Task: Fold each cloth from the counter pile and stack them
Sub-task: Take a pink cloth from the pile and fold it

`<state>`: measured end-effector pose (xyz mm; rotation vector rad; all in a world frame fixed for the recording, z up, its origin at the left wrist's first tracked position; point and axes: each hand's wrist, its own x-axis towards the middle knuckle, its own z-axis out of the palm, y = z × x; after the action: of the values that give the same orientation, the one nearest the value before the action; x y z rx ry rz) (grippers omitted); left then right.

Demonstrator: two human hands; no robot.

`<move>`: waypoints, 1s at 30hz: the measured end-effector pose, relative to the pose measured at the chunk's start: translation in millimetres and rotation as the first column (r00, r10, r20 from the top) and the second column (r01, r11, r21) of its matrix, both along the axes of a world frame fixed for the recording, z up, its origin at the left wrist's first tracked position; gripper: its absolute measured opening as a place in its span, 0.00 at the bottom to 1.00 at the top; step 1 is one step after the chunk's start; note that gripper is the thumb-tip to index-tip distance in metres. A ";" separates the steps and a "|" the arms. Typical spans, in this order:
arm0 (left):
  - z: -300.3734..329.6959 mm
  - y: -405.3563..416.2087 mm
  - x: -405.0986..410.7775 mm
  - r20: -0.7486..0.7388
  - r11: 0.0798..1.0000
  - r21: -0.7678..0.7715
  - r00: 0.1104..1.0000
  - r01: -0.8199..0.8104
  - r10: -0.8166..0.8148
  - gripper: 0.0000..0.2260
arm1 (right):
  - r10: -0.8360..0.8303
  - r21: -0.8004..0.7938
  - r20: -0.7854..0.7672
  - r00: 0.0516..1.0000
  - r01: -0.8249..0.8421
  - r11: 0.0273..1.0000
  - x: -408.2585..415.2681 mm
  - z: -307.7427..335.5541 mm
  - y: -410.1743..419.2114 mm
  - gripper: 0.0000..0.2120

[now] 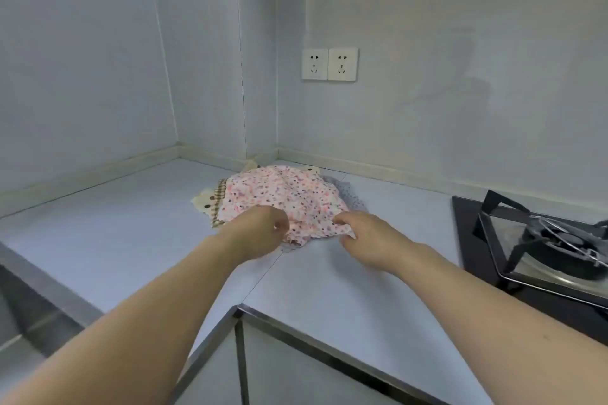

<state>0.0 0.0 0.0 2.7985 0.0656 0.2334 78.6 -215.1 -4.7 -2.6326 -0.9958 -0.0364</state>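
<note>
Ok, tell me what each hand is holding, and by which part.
Both hold the floral cloth on top of the pile, at its near edge: the left hand grips the left part, the right hand pinches the right corner.

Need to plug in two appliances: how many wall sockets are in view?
2: left socket and right socket, side by side on the wall above the cloth pile.

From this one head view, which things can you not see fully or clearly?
- Number of cloths in the pile: the floral cloth on top covers the cloths under it; only edges show.
- Fingertips of the left hand and the right hand: curled into the floral cloth's near edge.
- Stove: cut off by the right edge.
- Sink: cut off by the left edge, blurred.
- Any folded stack: none shows in this view.
</note>
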 end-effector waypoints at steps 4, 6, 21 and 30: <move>-19.6 9.8 34.5 -0.030 0.999 0.047 1.000 0.006 -0.005 0.06 | 0.021 -0.009 0.021 1.000 -0.021 1.000 34.7 -20.6 18.2 0.19; -25.8 17.7 48.2 -0.055 0.996 0.090 0.998 0.025 -0.020 0.05 | 0.032 0.003 0.052 0.998 -0.032 0.999 49.5 -29.5 24.6 0.16; 54.1 -0.1 22.9 0.210 0.964 -0.266 0.974 -0.022 0.081 0.07 | -0.057 0.381 0.167 0.984 -0.011 0.924 23.5 33.7 12.9 0.05; 159.8 -65.3 -66.5 0.361 0.967 -0.228 0.932 0.111 -0.022 0.07 | -0.104 0.505 0.136 0.985 0.022 0.863 -79.2 161.6 -71.5 0.12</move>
<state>-66.5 -65.3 159.8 2.4650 -0.0822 0.6654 -0.7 -286.5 156.9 -2.1970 -0.8089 -0.4663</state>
